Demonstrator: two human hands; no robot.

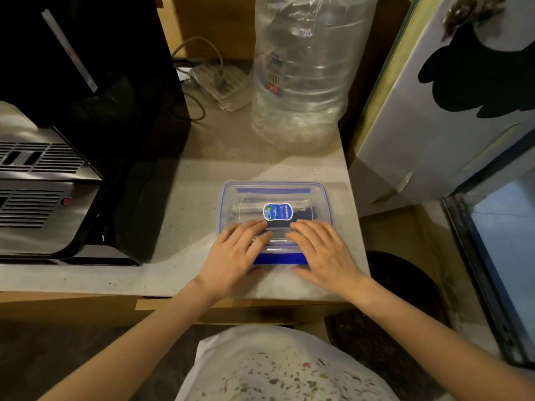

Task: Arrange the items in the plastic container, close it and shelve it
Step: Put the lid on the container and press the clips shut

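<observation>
A clear plastic container (pixel 318 195) with a blue-rimmed lid sits on the pale counter near its right front corner. A blue and white label (pixel 277 212) is stuck on the middle of the lid. Dark items and a clear tube show dimly through the plastic. My left hand (pixel 236 253) lies flat on the lid's near left part with straight fingers. My right hand (pixel 320 250) lies flat on the near right part in the same way. The blue front clip (pixel 279 258) shows between my hands.
A big clear water bottle (pixel 304 73) stands behind the container. A black and steel coffee machine (pixel 58 157) fills the counter's left. A power strip with cables (pixel 214 79) lies at the back. A white fridge side (pixel 451 96) rises at right.
</observation>
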